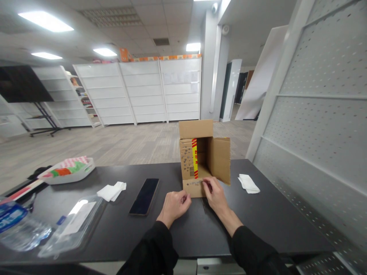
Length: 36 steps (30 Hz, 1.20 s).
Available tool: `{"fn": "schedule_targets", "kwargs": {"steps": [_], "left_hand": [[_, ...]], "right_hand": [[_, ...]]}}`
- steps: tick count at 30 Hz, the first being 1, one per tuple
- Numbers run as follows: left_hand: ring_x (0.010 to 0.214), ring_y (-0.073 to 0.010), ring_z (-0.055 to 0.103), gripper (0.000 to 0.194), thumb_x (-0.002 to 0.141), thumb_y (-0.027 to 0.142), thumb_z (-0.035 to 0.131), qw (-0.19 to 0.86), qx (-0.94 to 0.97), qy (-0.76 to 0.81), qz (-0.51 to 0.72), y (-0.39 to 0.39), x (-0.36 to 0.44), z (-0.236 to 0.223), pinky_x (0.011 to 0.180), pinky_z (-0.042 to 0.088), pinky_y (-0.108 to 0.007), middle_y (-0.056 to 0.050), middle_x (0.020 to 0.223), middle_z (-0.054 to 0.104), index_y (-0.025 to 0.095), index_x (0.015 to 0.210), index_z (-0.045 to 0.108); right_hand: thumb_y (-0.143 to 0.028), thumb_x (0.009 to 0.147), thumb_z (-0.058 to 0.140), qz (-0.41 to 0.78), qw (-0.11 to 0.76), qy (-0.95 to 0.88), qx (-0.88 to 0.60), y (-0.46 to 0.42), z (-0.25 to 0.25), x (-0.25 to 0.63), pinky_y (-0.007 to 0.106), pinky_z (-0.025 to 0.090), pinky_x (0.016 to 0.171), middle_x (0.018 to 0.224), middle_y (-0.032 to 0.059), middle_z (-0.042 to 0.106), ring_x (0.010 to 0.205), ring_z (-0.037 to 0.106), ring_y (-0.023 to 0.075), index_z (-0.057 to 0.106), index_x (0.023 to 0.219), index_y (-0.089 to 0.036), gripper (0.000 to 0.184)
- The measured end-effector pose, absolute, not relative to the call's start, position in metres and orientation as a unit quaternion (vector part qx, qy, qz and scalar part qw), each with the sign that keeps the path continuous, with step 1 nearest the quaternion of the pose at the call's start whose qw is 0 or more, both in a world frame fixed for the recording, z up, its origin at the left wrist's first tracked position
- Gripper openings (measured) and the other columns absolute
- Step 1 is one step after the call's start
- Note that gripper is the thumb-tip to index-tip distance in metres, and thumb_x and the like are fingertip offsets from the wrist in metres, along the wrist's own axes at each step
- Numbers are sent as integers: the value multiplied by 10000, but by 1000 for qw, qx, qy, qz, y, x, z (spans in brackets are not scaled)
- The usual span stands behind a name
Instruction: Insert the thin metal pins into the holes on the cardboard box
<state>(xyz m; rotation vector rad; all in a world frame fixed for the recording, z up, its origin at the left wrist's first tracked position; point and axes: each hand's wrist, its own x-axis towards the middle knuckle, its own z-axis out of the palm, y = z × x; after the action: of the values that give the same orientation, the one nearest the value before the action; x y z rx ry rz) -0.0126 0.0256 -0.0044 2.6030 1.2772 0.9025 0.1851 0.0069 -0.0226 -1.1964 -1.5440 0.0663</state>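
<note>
"black counter (120, 236); what stands at its left end?"

"a water bottle (21, 225) lying on its side, a white tray (71, 179) behind it, then a clear plastic case (75, 223). further right come a folded tissue (111, 191) and a dark phone (144, 196), lying flat"

"and the left hand (174, 206)?"

"just beside the near left corner of the box's lower flap, its fingers curled in, thumb close to the forefinger. i can't tell whether anything sits between them"

"how could it help?"

"by steadying that corner, i'd say, with light pressure, so the cardboard doesn't lift or slide"

"where's the cardboard box (221, 158) itself?"

"on the counter, just beyond the hands, its opening towards the person. red and yellow tape (195, 158) runs down its speckled left side; one flap stands up, another spreads to the right, and the lower flap (192, 190) comes forward with a row of small dark marks or bits, too small to tell which"

"and the right hand (215, 194)?"

"its fingertips are drawn together at the right part of that flap, touching it. whether they pinch something tiny, i can't tell"

"any advice there?"

"work from the fingertips, keep the wrist low and the palm off the row, and press gently, since thin cardboard may bend"

"and furthest right?"

"another white tissue (249, 183), well apart from the right hand"
</note>
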Motion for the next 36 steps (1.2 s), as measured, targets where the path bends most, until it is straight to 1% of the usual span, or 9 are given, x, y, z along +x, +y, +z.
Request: {"fn": "schedule_targets", "kwargs": {"steps": [9, 15, 19, 25, 31, 36], "left_hand": [[447, -100, 492, 338, 874, 292, 463, 56, 856, 422, 292, 25, -12, -4, 521, 236, -249, 2, 475, 534, 189, 560, 536], [445, -97, 485, 341, 874, 299, 465, 54, 856, 423, 291, 26, -12, -4, 524, 230, -245, 3, 474, 533, 187, 554, 512], [445, -96, 479, 339, 873, 297, 465, 57, 856, 423, 291, 25, -12, -3, 522, 229, -242, 7, 473, 525, 188, 555, 510], [446, -94, 477, 328, 869, 288, 475, 58, 855, 422, 294, 26, -12, -4, 529, 235, -242, 11, 476, 523, 188, 559, 510], [449, -97, 481, 331, 869, 294, 478, 59, 855, 426, 291, 26, -12, -3, 529, 232, -243, 7, 478, 530, 187, 557, 512], [454, -96, 486, 328, 865, 291, 477, 60, 854, 430, 288, 26, -12, -4, 529, 224, -246, 5, 482, 538, 185, 557, 517]], "right_hand": [[-201, 943, 428, 15, 557, -665, -497, 3, -21, 185, 352, 512, 742, 918, 77, 630, 843, 604, 209, 580, 1054, -202, 189], [-181, 938, 418, 19, 552, -673, -493, 2, -21, 185, 363, 518, 788, 999, 90, 649, 915, 620, 217, 571, 1124, -212, 243], [-178, 936, 422, 20, 541, -669, -509, 3, -22, 185, 372, 513, 820, 1003, 89, 650, 931, 623, 220, 571, 1113, -206, 234], [-162, 923, 424, 15, 535, -671, -513, 4, -23, 186, 380, 512, 824, 997, 87, 648, 940, 618, 224, 571, 1102, -207, 235], [-124, 901, 427, 17, 524, -684, -507, 4, -23, 187, 398, 500, 876, 1019, 88, 659, 978, 613, 224, 583, 1105, -205, 270], [-116, 880, 431, 16, 518, -683, -516, 5, -23, 186, 408, 502, 880, 1029, 89, 665, 982, 614, 227, 593, 1114, -201, 297]]}}
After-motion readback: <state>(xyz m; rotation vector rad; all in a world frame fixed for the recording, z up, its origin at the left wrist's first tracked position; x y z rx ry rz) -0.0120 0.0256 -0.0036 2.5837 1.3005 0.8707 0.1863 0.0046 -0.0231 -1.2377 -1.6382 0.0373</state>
